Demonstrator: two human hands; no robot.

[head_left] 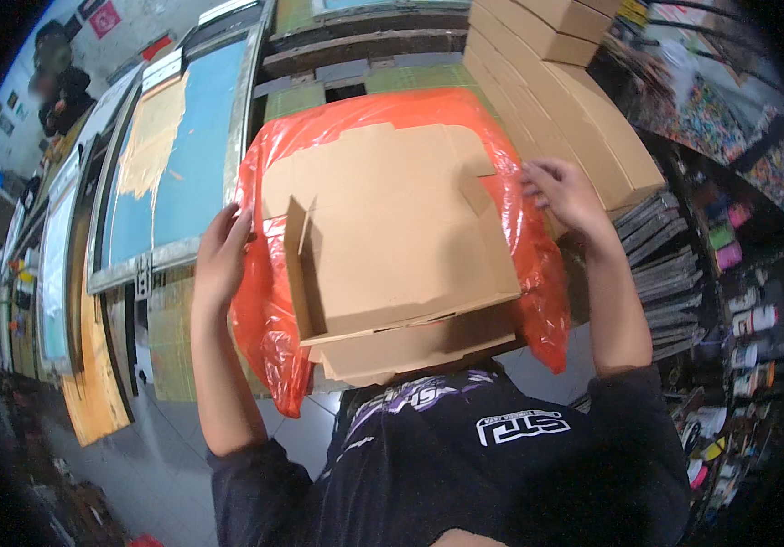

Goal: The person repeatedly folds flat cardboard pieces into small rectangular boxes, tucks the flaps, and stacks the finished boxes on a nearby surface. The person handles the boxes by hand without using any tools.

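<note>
- Head view: a brown, partly folded cardboard box is lying between the two sets of fingers, its broad flat panel facing up and its narrow side walls standing up nearer the wearer than the fingertips.
- The left hand is hovering at the box's left, its fingers bending close together beside the plastic's edge; whether they are pinching it, I cannot tell.
- The right hand is reaching in from the right, its fingers curling loosely with small gaps between them, the tips overlapping the plastic in view; whether they are gripping it, I cannot tell.
- Glossy red-orange plastic sheeting is spreading beneath the box, showing beyond the fingers at the far side and hanging in crumpled folds nearer the wearer than both hands.
- Long brown cardboard cartons are standing stacked beyond the right fingers.
- A grey-framed rectangular screen with blue mesh and a cream patch is resting left of the left fingers and farther off.
- Flat grey bundles in a layered stack are lying to the right of the right fingers.
- Another person in dark clothing is appearing far beyond the left fingers.
</note>
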